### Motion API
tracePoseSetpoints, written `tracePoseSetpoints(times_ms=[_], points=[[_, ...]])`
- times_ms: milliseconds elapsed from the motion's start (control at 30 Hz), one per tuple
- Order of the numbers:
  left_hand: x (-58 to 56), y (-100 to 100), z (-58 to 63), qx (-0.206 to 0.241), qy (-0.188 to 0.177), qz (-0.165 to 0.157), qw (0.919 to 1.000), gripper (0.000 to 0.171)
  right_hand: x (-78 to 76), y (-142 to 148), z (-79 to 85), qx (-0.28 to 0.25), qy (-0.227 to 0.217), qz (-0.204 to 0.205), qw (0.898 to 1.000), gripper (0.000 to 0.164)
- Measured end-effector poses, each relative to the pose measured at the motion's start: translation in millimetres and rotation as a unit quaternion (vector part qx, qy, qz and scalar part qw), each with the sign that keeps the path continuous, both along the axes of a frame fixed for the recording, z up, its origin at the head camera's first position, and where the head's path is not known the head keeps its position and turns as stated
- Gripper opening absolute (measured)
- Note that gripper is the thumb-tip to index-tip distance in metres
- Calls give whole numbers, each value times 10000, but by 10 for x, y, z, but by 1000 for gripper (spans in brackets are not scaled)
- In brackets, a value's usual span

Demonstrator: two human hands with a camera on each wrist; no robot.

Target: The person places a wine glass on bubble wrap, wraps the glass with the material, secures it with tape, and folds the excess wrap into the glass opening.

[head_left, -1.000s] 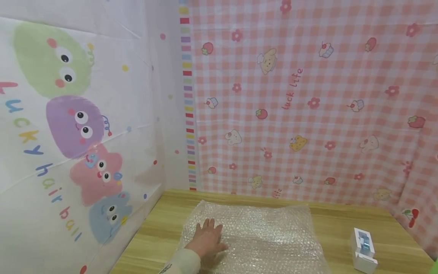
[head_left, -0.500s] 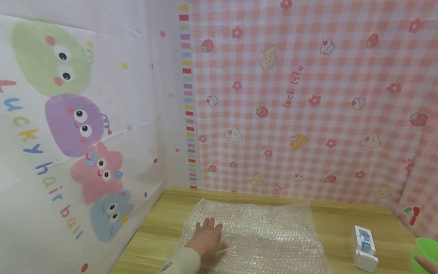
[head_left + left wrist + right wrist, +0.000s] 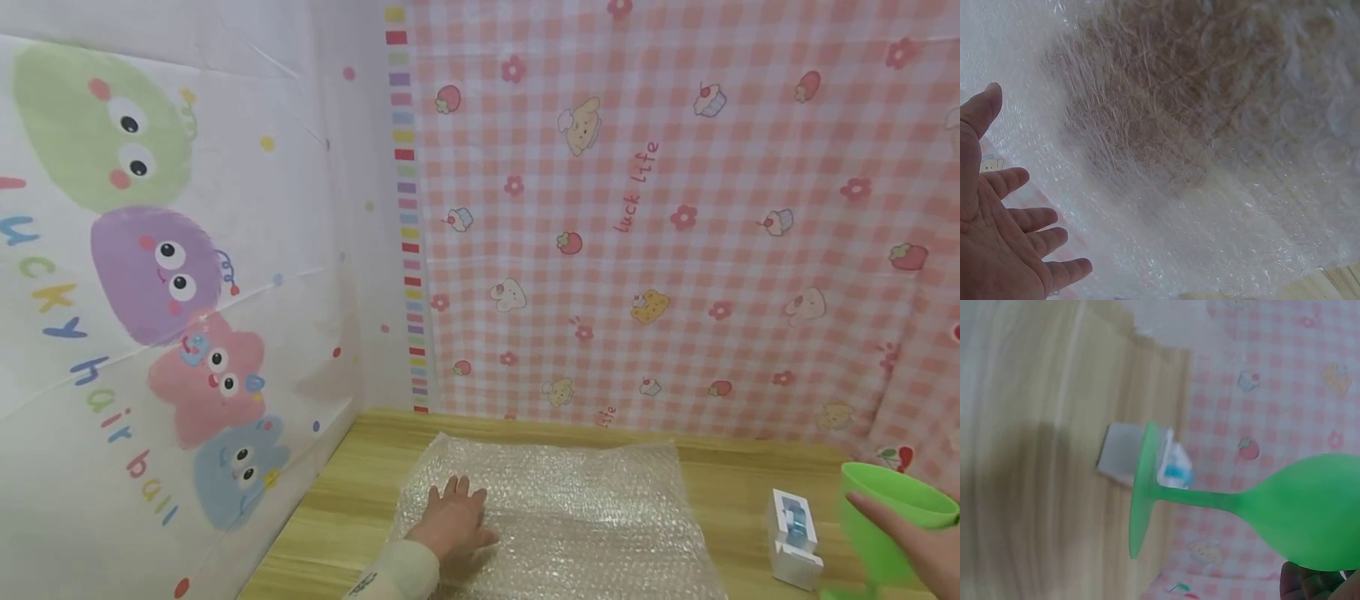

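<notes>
A sheet of bubble wrap [image 3: 585, 517] lies spread over the wooden table in the head view. My left hand [image 3: 450, 523] rests on its left part with the fingers spread and straight. Those fingers also show beside the wrap in the left wrist view. At the right edge of the head view my right hand [image 3: 915, 542] grips a green goblet [image 3: 870, 542] by its bowl, rim upward. The right wrist view shows the goblet's round foot and thin stem [image 3: 1200, 497], with several fingertips [image 3: 1313, 581] under the bowl.
A small white tape dispenser [image 3: 795, 542] with a blue roll stands right of the wrap, close to the goblet. The wooden table [image 3: 330, 517] meets a pink checked cloth [image 3: 637, 250] behind and a white printed cloth [image 3: 300, 217] on the left.
My right hand has come in from the right edge, bringing the green goblet leftward toward the tape dispenser. My left hand has stayed in place on the bubble wrap.
</notes>
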State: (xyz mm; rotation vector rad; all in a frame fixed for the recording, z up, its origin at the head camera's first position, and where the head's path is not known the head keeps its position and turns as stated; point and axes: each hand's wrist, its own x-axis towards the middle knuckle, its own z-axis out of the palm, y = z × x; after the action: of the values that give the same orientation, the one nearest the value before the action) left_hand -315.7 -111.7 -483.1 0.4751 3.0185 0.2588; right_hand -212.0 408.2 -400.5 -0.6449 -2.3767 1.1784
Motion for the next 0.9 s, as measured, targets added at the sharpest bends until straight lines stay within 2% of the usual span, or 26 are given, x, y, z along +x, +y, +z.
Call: tracePoseSetpoints(times_ms=[67,167,233,333,433,500,567,700,767,900], points=[[5,1,8,26,41,-9,10000,72,-46,-108,121,-143,-211,-113,9996,56],[13,12,13,62,1,3,10000,71,-80,-240,227,-174,-349,164,9991,62],[23,19,7,29,39,-24,10000,69,-93,-306,270,15,-497,414,9979,67],[54,24,14,-2,113,-111,9999,53,-111,-416,323,366,-529,710,9954,77],[123,8,35,72,55,-167,9998,33,-145,-521,345,623,-372,940,9929,78],[171,0,49,139,-64,-171,9997,30,-179,-599,354,611,-171,1047,9925,79],[208,-3,56,131,-149,-185,9996,30,-203,-668,362,580,-169,1091,9922,76],[213,15,37,11,-20,-342,9994,34,-252,-771,373,335,-534,1205,9907,70],[201,27,21,-32,31,-394,9992,35,-274,-818,368,189,-832,1262,9883,73],[185,38,-3,-94,57,-438,9990,36,-338,-927,322,213,-1054,1474,9832,81]])
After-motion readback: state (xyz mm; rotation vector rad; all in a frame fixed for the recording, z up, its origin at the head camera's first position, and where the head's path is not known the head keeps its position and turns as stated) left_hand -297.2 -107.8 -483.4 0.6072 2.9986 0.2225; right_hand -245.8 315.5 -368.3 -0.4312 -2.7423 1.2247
